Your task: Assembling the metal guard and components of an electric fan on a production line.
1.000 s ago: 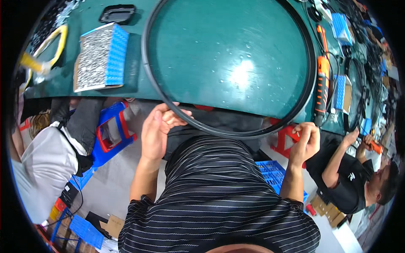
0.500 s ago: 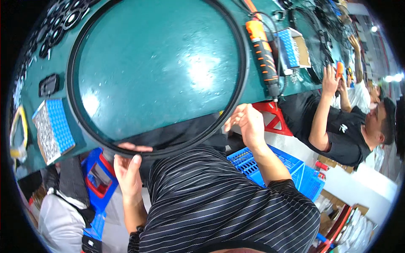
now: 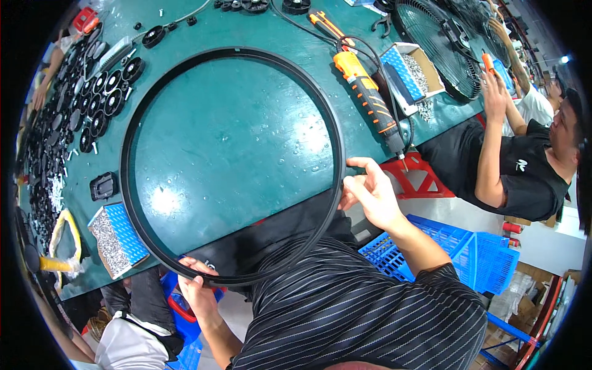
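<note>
Since half a second ago, the black ring (image 3: 126, 154) has shifted away from the orange-and-black screwdriver (image 3: 370, 102), and its far edge, cut off then, now shows. From the head view, the ring lies left of the screwdriver and apart from it, mostly over the green counter (image 3: 240, 135), its near side overhanging toward you. Well to the lower left of the screwdriver, your left hand (image 3: 198, 293) pinches the near rim, fingers inside the hoop. Near the screwdriver's tip, your right hand (image 3: 370, 194) is half curled, fingertips at the ring's right side; whether they actually grip cannot be told. Just right of the screwdriver stands an open box of screws (image 3: 404, 77).

The ring looks slim, probably light for its span and fairly stiff, with a smooth surface that may slide in your fingers. Hold it by the rim at two well-spaced spots; one grip alone could let it tip.
</note>
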The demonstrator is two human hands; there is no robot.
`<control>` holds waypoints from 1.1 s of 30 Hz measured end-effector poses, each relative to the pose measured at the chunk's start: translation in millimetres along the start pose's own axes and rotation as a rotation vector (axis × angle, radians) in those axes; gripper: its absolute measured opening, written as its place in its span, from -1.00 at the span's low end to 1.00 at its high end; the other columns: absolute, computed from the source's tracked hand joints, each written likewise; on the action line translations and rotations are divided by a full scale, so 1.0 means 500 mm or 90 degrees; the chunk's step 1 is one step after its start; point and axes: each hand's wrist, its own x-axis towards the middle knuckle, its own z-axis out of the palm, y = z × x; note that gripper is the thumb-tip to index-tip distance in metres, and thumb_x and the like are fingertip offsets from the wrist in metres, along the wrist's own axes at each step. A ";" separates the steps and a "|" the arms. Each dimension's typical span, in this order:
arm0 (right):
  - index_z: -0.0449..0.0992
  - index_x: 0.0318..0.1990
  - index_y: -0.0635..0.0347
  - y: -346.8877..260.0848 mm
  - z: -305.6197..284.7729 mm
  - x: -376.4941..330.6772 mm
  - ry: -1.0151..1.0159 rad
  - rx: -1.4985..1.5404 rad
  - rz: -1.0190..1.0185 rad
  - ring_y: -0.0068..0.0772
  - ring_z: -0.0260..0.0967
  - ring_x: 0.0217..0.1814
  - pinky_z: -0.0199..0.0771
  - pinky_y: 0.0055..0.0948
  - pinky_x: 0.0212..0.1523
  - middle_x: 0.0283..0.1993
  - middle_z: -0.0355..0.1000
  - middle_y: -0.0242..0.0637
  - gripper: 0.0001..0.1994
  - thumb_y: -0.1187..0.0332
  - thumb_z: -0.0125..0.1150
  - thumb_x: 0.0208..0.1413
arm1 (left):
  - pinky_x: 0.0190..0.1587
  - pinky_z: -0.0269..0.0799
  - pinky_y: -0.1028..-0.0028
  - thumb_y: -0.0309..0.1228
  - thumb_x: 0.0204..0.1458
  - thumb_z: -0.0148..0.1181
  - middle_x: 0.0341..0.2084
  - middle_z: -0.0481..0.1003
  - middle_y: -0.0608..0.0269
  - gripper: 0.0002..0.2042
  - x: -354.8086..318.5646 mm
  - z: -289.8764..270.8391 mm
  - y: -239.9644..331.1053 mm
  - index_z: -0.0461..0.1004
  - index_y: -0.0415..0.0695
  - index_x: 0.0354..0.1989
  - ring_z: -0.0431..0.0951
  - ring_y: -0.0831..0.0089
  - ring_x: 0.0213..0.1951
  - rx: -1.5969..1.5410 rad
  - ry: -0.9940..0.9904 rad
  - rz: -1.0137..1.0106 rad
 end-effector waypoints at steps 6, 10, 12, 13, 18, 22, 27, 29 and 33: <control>0.11 0.24 0.38 -0.006 0.020 -0.003 0.013 -0.060 -0.016 -0.49 0.51 -0.37 0.49 -0.52 -0.34 -0.35 0.53 -0.17 -0.47 0.45 0.23 0.22 | -0.68 0.37 0.49 -0.34 -0.02 0.16 -0.47 0.41 0.12 -0.53 -0.005 -0.007 -0.005 0.24 -0.25 0.05 0.43 0.40 -0.62 -0.005 -0.002 -0.013; 0.11 0.25 0.39 -0.026 0.010 -0.003 -0.008 -0.164 0.002 -0.55 0.47 -0.41 0.46 -0.54 -0.37 -0.42 0.52 -0.22 -0.43 0.44 0.26 0.20 | -0.67 0.37 0.46 -0.36 -0.04 0.14 -0.50 0.39 0.14 -0.52 0.001 -0.017 -0.013 0.23 -0.26 0.07 0.41 0.41 -0.62 -0.017 -0.014 0.017; 0.28 0.17 0.34 -0.039 -0.001 0.010 0.071 -0.299 -0.095 -0.65 0.40 -0.47 0.40 -0.59 -0.46 -0.48 0.49 -0.32 -0.54 0.46 0.29 0.16 | -0.57 0.40 0.44 -0.37 -0.06 0.15 -0.54 0.38 0.12 -0.51 0.001 -0.027 -0.012 0.23 -0.27 0.07 0.40 0.41 -0.60 -0.071 -0.029 0.007; 0.31 0.14 0.34 -0.045 -0.005 0.023 0.068 -0.286 -0.142 -0.67 0.39 -0.47 0.39 -0.60 -0.47 -0.47 0.49 -0.34 -0.56 0.47 0.30 0.16 | -0.53 0.41 0.44 -0.38 -0.06 0.16 -0.54 0.39 0.12 -0.51 0.001 -0.031 -0.013 0.22 -0.27 0.07 0.41 0.41 -0.58 -0.064 -0.027 0.010; 0.40 0.12 0.38 -0.074 -0.022 0.098 0.128 -0.255 -0.206 -0.68 0.40 -0.41 0.39 -0.63 -0.45 -0.26 0.50 -0.26 -0.62 0.46 0.26 0.18 | -0.45 0.41 0.44 -0.38 -0.08 0.17 -0.54 0.41 0.11 -0.49 0.006 -0.041 -0.022 0.21 -0.26 0.07 0.44 0.40 -0.54 -0.061 -0.057 0.017; 0.39 0.16 0.39 -0.090 -0.025 0.124 0.075 -0.217 -0.175 -0.67 0.38 -0.38 0.34 -0.66 -0.40 -0.19 0.52 -0.25 -0.61 0.36 0.18 0.26 | -0.43 0.42 0.48 -0.40 -0.10 0.20 -0.56 0.44 0.10 -0.49 0.011 -0.041 -0.033 0.21 -0.24 0.06 0.44 0.43 -0.53 0.030 -0.039 0.043; 0.38 0.16 0.43 -0.080 -0.009 0.127 0.106 -0.225 -0.200 -0.80 0.25 -0.43 0.18 -0.71 -0.46 -0.23 0.57 -0.30 -0.64 0.37 0.12 0.31 | -0.43 0.35 0.56 -0.45 -0.20 0.10 -0.57 0.45 0.12 -0.51 0.018 -0.051 -0.040 0.23 -0.24 0.00 0.40 0.46 -0.54 0.058 -0.036 0.033; 0.38 0.17 0.42 -0.076 -0.008 0.129 0.086 -0.211 -0.240 -0.79 0.25 -0.44 0.17 -0.71 -0.47 -0.22 0.57 -0.30 -0.64 0.39 0.12 0.31 | -0.43 0.34 0.56 -0.43 -0.21 0.10 -0.56 0.47 0.10 -0.51 0.021 -0.056 -0.043 0.24 -0.24 -0.01 0.41 0.46 -0.53 0.055 -0.039 0.047; 0.38 0.13 0.42 -0.080 -0.012 0.130 0.079 -0.207 -0.228 -0.66 0.41 -0.31 0.31 -0.66 -0.35 -0.22 0.56 -0.27 -0.68 0.42 0.12 0.30 | -0.41 0.31 0.53 -0.40 -0.23 0.13 -0.48 0.51 0.03 -0.48 0.024 -0.066 -0.046 0.27 -0.22 0.01 0.44 0.45 -0.48 0.043 -0.050 0.031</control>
